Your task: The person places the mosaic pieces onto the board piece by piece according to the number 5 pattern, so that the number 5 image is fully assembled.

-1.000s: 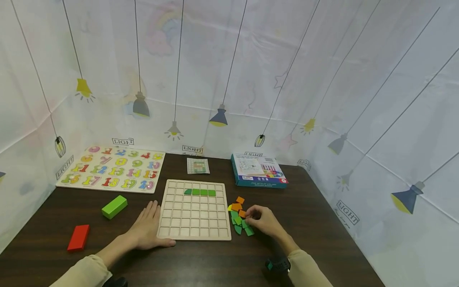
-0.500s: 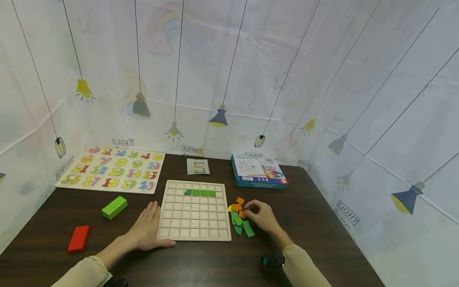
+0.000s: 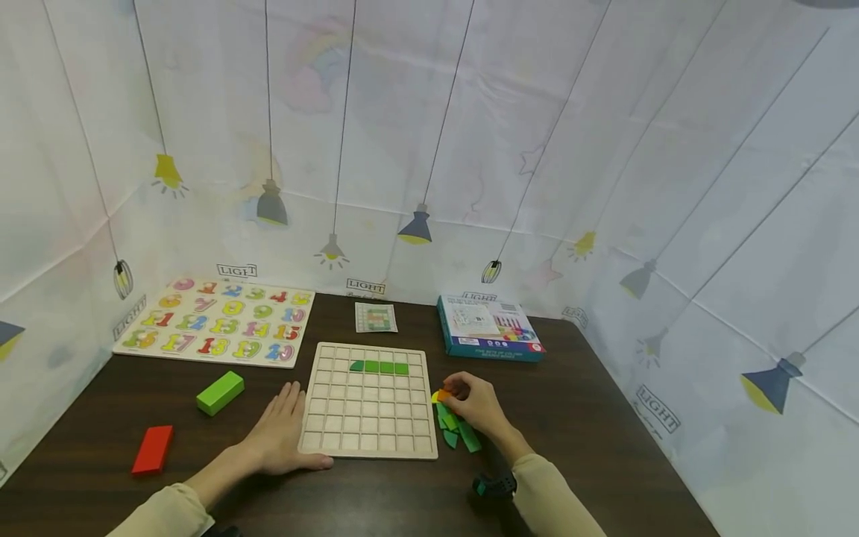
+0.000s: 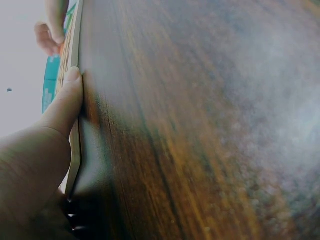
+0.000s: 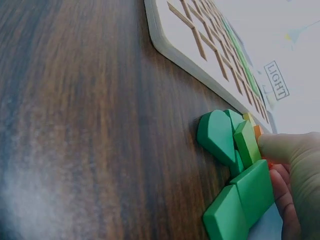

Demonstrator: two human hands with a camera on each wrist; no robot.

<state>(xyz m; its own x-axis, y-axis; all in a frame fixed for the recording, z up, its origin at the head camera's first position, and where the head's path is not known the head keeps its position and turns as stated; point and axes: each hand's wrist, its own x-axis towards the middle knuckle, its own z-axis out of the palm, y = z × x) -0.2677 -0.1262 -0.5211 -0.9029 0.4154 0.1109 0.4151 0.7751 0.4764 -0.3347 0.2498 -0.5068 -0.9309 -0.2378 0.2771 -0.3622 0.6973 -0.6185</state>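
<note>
My left hand (image 3: 278, 432) lies flat, fingers extended, against the left side of a wooden grid board (image 3: 369, 427). In the left wrist view its thumb (image 4: 72, 85) touches the board's front edge. One row of the board holds several green tiles (image 3: 387, 368), the leftmost one curved. Beside the board's right edge, my right hand (image 3: 478, 403) pinches an orange tile (image 3: 444, 394) between thumb and curled fingers; the fingers partly hide it. Below that hand, green tiles (image 5: 252, 192) lie in a loose pile, with a rounded dark green one (image 5: 216, 135) nearest the board's corner.
Behind the board lie a small pattern card (image 3: 376, 318) and a boxed game (image 3: 493, 348). A number puzzle board (image 3: 221, 321) sits at the back left. A green block (image 3: 220, 393) and a red block (image 3: 153, 450) rest left of my left hand. Printed curtains surround the table.
My right hand has moved slightly left and forward over the orange tiles, covering most of them. One green tile has shifted in the pile. My left hand stays put; the head view tilts slightly.
</note>
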